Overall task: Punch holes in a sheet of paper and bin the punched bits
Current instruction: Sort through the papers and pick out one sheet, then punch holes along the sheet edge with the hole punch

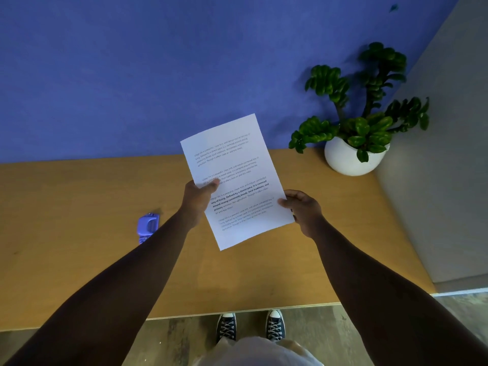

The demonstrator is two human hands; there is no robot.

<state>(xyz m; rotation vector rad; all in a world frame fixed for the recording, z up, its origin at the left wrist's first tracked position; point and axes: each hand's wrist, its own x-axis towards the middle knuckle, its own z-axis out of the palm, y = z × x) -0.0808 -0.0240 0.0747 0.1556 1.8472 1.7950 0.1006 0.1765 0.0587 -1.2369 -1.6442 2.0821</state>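
A white sheet of paper [235, 165] with printed text is held up above the wooden table [79, 260], tilted a little to the left. My left hand [196, 200] pinches its left edge, thumb on the printed side. My right hand [303, 208] grips its lower right edge. A blue hole punch [148, 225] lies on the table to the left, partly hidden behind my left forearm. No bin is in view.
A green plant in a round white pot [348, 159] stands at the table's back right corner. A blue wall [158, 75] runs behind the table and a grey wall [435, 180] closes the right side. My shoes [250, 326] stand at the table's front edge.
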